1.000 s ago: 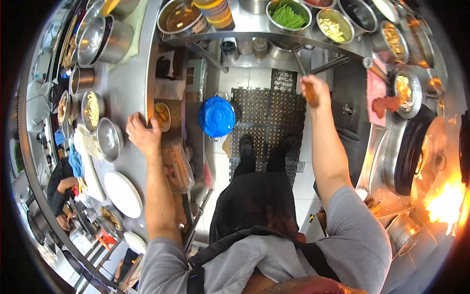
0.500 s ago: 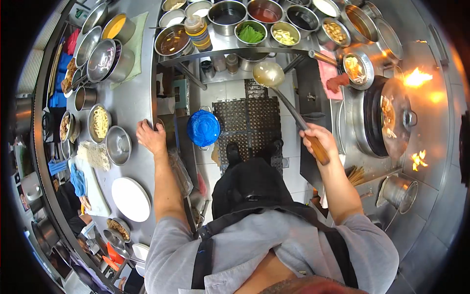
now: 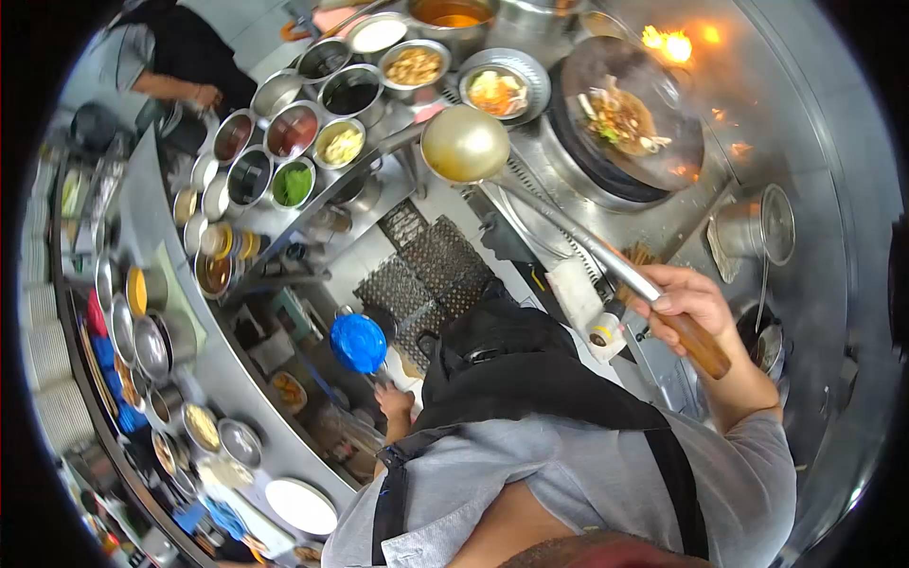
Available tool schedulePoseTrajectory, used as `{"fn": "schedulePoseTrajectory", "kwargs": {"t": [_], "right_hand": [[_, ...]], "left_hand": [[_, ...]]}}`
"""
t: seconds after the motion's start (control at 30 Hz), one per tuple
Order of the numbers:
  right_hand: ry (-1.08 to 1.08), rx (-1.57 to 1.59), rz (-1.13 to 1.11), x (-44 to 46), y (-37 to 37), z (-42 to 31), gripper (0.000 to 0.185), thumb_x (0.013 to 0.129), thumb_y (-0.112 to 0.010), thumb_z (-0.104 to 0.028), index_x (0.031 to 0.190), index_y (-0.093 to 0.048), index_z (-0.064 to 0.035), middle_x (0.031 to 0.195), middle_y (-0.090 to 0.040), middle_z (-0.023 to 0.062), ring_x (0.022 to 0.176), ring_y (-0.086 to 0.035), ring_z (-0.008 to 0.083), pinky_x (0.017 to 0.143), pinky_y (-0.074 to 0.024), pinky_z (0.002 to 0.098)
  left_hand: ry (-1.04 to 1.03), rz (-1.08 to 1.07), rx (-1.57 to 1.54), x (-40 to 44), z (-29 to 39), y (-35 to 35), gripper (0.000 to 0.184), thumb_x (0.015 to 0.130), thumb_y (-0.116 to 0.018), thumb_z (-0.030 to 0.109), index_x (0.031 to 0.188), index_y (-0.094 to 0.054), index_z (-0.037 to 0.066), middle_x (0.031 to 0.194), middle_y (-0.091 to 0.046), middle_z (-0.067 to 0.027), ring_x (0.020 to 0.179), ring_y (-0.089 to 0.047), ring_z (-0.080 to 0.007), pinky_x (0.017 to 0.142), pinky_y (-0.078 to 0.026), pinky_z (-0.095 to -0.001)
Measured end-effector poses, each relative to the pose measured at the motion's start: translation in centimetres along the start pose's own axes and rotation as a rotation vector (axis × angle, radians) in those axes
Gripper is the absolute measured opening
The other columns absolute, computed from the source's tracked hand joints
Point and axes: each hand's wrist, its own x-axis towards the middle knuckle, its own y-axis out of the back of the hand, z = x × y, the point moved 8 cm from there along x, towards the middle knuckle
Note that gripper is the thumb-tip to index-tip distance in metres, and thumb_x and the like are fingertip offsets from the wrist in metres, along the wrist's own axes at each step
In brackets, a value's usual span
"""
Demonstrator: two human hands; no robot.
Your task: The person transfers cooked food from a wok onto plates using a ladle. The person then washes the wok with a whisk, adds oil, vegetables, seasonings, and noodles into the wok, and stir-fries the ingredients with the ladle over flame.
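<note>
My right hand (image 3: 686,303) is wrapped round the wooden-ended handle of a long metal ladle (image 3: 606,251). The ladle's bowl, with some yellowish liquid in it, hangs over the gap between the counters. To its right a dark wok (image 3: 677,142) sits tilted on the burner. Noodle-like strips, sauce and a bit of green (image 3: 620,118) lie inside the wok. My left hand (image 3: 395,402) hangs low beside my apron with loosely extended fingers, holding nothing that I can see. Just beyond it is a blue-lined bucket (image 3: 359,343) on the floor.
Flames (image 3: 668,44) flare behind the wok. A metal pan of sliced food (image 3: 499,93) stands left of it. Several ingredient bowls, one with chopped greens (image 3: 294,184), fill the corner counter. A white plate (image 3: 301,505) lies on the left counter. Another person (image 3: 180,76) stands at far left.
My view has swung right toward the stove. My left hand has left the counter edge and dropped to my side. The ladle, still in my right hand, is now nearer the wok.
</note>
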Motion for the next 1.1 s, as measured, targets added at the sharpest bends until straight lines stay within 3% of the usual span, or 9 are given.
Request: {"fn": "schedulePoseTrajectory", "kwargs": {"t": [0.17, 0.53, 0.67, 0.7, 0.8, 0.87, 0.9, 1.0, 1.1], "right_hand": [[0.153, -0.076, 0.188, -4.7, 6.6, -5.0, 0.065, 0.077, -0.057, -0.011, 0.133, -0.039, 0.0148, 0.087, -0.056, 0.0158, 0.041, -0.052, 0.0151, 0.03, -0.0415, 0.0249], [0.324, -0.573, 0.568, 5.1, 21.1, -9.0, 0.05, 0.077, -0.062, -0.008, 0.125, -0.053, 0.0033, 0.082, -0.063, 0.0094, 0.05, -0.055, 0.0131, 0.045, -0.0445, 0.0271], [0.345, -0.963, 0.946, 8.4, 23.7, -8.9, 0.054, 0.076, -0.063, -0.008, 0.127, -0.051, 0.002, 0.095, -0.068, 0.0147, 0.079, -0.066, 0.0248, 0.072, -0.0513, 0.0362], [0.374, -1.085, 1.037, 8.5, 22.7, -9.2, 0.053, 0.078, -0.059, -0.006, 0.129, -0.05, 0.0002, 0.089, -0.065, 0.0131, 0.067, -0.062, 0.022, 0.06, -0.0492, 0.0339], [0.419, -1.172, 1.22, 9.6, 20.3, -7.0, 0.059, 0.079, -0.054, -0.002, 0.136, -0.044, -0.0029, 0.115, -0.058, 0.0188, 0.096, -0.058, 0.0306, 0.08, -0.0461, 0.0376], [0.383, -1.162, 1.32, 10.1, 19.0, -4.5, 0.063, 0.079, -0.051, 0.001, 0.141, -0.04, -0.005, 0.132, -0.053, 0.0226, 0.116, -0.054, 0.0364, 0.094, -0.044, 0.04], [0.53, -1.442, 1.466, 10.0, 18.6, -3.5, 0.063, 0.079, -0.051, 0.001, 0.14, -0.041, -0.0039, 0.124, -0.058, 0.0235, 0.11, -0.058, 0.0376, 0.091, -0.0459, 0.0388], [0.395, -1.309, 1.461, 11.6, 18.4, -1.2, 0.061, 0.079, -0.054, 0.0, 0.139, -0.042, -0.0023, 0.12, -0.061, 0.0232, 0.108, -0.059, 0.0369, 0.091, -0.0457, 0.0391], [0.435, -1.241, 1.52, 12.3, 13.2, -1.4, 0.053, 0.084, -0.059, -0.004, 0.135, -0.045, -0.0023, 0.09, -0.067, 0.0157, 0.077, -0.066, 0.0284, 0.071, -0.0523, 0.0344]], "left_hand": [[0.106, -0.026, 0.019, 4.2, 1.9, 1.1, 0.066, 0.07, -0.069, 0.032, 0.129, -0.051, 0.007, 0.147, -0.03, -0.023, 0.135, -0.029, -0.0426, 0.105, -0.036, -0.0533], [-0.715, 0.42, -0.323, 12.1, 27.2, 28.3, 0.048, 0.068, -0.069, 0.004, 0.114, -0.056, 0.001, 0.114, -0.057, -0.0218, 0.111, -0.053, -0.041, 0.097, -0.041, -0.0444], [-0.815, 0.217, -0.687, 15.5, 31.6, 34.7, 0.035, 0.083, -0.065, 0.006, 0.116, -0.058, -0.002, 0.098, -0.067, -0.0122, 0.086, -0.065, -0.0195, 0.073, -0.052, -0.0306], [-0.847, 0.165, -0.75, 15.4, 32.8, 37.4, 0.033, 0.086, -0.063, 0.007, 0.117, -0.058, -0.003, 0.094, -0.068, -0.0098, 0.081, -0.065, -0.0143, 0.069, -0.052, -0.0269], [-0.862, 0.337, -0.733, 16.8, 34.7, 46.3, 0.026, 0.088, -0.061, 0.012, 0.111, -0.064, -0.001, 0.082, -0.066, -0.0066, 0.072, -0.06, -0.0106, 0.066, -0.05, -0.0273], [-0.753, 0.502, -0.595, 22.0, 34.6, 51.2, 0.027, 0.085, -0.063, 0.024, 0.105, -0.068, 0.005, 0.085, -0.069, -0.0123, 0.077, -0.067, -0.0209, 0.074, -0.051, -0.0317], [-0.799, 0.518, -0.67, 24.3, 35.1, 53.2, 0.03, 0.084, -0.063, 0.027, 0.104, -0.068, 0.005, 0.09, -0.07, -0.0159, 0.083, -0.069, -0.0251, 0.077, -0.051, -0.0328], [-0.652, 0.592, -0.444, 33.4, 38.7, 58.2, 0.038, 0.085, -0.056, 0.036, 0.096, -0.069, 0.002, 0.092, -0.068, -0.0219, 0.092, -0.065, -0.0384, 0.082, -0.05, -0.0422], [-0.435, 0.188, -0.233, 43.8, 43.5, 58.3, 0.055, 0.086, -0.049, 0.047, 0.077, -0.068, -0.003, 0.075, -0.067, -0.0235, 0.073, -0.068, -0.0351, 0.075, -0.052, -0.0415]]}}
